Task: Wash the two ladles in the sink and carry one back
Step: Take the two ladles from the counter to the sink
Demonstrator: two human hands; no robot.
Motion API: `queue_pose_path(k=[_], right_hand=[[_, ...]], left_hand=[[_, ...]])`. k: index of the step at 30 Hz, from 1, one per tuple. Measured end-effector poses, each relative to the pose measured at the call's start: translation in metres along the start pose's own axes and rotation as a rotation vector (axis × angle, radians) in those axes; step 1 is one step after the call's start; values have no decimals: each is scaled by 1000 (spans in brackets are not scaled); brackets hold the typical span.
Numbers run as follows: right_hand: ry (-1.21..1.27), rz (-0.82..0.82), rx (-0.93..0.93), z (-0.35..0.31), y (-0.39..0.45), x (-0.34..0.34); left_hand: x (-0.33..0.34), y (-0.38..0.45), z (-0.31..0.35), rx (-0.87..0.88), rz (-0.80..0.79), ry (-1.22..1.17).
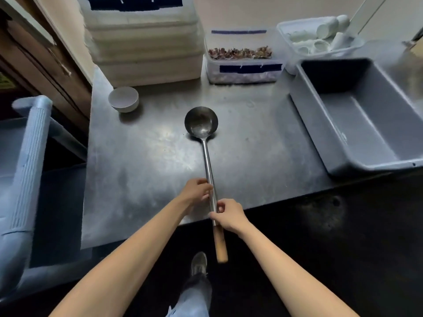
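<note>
The left hand [198, 189] pinched the steel shaft of the ladle [207, 156], and the right hand [230, 217] gripped the same shaft nearer the person, just above the wooden grip. The ladle lay on the steel desk [142, 170], bowl upward, its grip jutting past the desk's near edge. Beyond the ladle's bowl to the left sat a small white bowl [123, 99]; to its right stood a grey tub [357, 115]. Behind it stood a clear container [242, 57].
</note>
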State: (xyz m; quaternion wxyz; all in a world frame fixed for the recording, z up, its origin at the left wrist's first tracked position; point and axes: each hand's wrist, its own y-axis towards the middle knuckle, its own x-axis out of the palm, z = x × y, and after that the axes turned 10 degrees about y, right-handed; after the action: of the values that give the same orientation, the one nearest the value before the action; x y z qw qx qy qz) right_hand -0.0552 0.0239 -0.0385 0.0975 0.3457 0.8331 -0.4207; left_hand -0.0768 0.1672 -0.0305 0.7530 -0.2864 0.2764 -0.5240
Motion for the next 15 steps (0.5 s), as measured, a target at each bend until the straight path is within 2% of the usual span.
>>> queue_pose_path(k=[5, 15], right_hand=[[41, -14, -11, -3, -4, -19], [175, 8, 74, 32, -79, -61]], left_hand=[[11, 5, 7, 23, 62, -25], [65, -44, 6, 42, -41, -7]])
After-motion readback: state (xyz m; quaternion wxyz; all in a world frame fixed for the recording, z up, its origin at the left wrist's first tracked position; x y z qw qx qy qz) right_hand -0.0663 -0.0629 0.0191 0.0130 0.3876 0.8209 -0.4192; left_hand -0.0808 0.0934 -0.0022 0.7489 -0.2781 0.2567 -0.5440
